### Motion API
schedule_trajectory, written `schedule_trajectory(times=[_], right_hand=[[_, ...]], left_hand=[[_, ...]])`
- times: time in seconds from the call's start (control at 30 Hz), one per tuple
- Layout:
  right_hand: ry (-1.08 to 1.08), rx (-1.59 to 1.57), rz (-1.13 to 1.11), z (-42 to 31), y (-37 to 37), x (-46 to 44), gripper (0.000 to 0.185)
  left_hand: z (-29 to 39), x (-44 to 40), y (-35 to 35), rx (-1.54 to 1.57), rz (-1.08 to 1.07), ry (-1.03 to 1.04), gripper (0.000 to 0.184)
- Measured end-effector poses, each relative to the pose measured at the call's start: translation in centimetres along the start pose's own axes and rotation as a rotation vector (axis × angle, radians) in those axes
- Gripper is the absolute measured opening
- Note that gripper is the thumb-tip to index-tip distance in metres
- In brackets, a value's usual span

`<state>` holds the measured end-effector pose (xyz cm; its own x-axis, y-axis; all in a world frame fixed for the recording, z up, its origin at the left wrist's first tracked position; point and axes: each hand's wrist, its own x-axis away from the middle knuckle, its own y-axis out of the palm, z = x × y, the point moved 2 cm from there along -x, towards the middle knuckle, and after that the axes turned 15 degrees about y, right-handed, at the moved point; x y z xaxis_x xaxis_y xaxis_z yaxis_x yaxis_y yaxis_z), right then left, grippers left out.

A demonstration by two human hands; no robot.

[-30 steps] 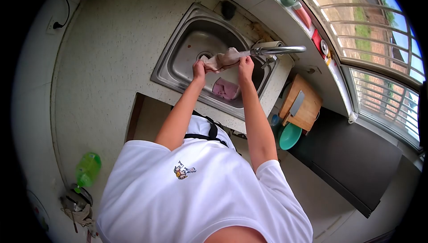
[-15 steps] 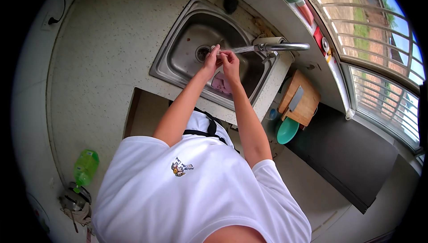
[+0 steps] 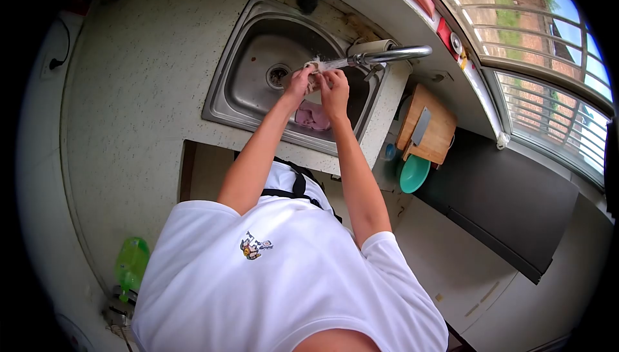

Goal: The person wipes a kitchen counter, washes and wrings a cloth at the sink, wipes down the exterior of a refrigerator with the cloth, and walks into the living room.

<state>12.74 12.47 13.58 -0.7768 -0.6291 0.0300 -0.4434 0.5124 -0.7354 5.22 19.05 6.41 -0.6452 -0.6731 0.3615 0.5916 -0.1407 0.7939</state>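
Observation:
Over the steel sink point(image 3: 216, 97), my left hand point(image 3: 298, 84) is closed around a small pale thing point(image 3: 314, 67) under the running water. Its kind is hard to make out, since fingers and splashing cover much of it. My right hand point(image 3: 334, 92) is beside it, fingertips pinched against the same pale thing. Water streams onto it from the chrome faucet point(image 3: 380, 55). Below my hands, a pink cloth-like piece point(image 3: 312, 117) lies in the near part of the basin. The drain point(image 3: 278, 76) shows just left of my hands.
To the right, a wooden cutting board point(image 3: 440, 123) carries a cleaver point(image 3: 420, 126), with a teal bowl point(image 3: 414, 174) below. A black panel point(image 3: 496, 203) covers the surface beyond. At lower left lies a green bottle point(image 3: 133, 263). Bottles line the ledge under the barred window.
The view has shifted slightly, moving the sink left and up in frame. More of the pale thing shows between my hands, and water now splashes over it.

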Motion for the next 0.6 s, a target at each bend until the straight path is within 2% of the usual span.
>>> schedule_trajectory(times=[0.13,0.2,0.3,0.37,0.43,0.5,0.53,0.6], right_hand=[[0.083,-0.218,-0.087,1.5,0.1,-1.3,0.014],[0.214,-0.546,-0.185,2.3,0.4,-2.0,0.021],[0.296,-0.575,-0.226,3.5,0.7,-2.0,0.025],[0.359,-0.594,-0.265,4.1,1.2,-2.1,0.025],[0.419,-0.614,-0.306,4.7,1.7,-2.3,0.025],[0.572,-0.755,-0.31,5.2,2.3,-2.6,0.023],[0.574,-0.754,-0.32,3.9,2.2,-2.5,0.023],[0.758,-0.867,-0.301,2.5,2.3,-2.6,0.022]], left_hand=[[0.6,1.1,-0.1,-0.13,0.002,0.044,0.026],[0.8,1.2,-0.4,-0.218,-0.025,0.093,0.026],[0.7,1.1,-1.1,-0.352,0.108,0.145,0.03],[0.6,1.0,-2.2,-0.786,0.325,0.199,0.033],[0.7,1.0,-3.2,-0.807,0.29,0.192,0.033],[1.2,0.8,-3.5,-0.831,0.253,0.187,0.034],[2.2,1.0,-3.2,-0.879,0.257,0.266,0.031],[3.7,1.1,-2.8,-0.93,0.263,0.344,0.029]])
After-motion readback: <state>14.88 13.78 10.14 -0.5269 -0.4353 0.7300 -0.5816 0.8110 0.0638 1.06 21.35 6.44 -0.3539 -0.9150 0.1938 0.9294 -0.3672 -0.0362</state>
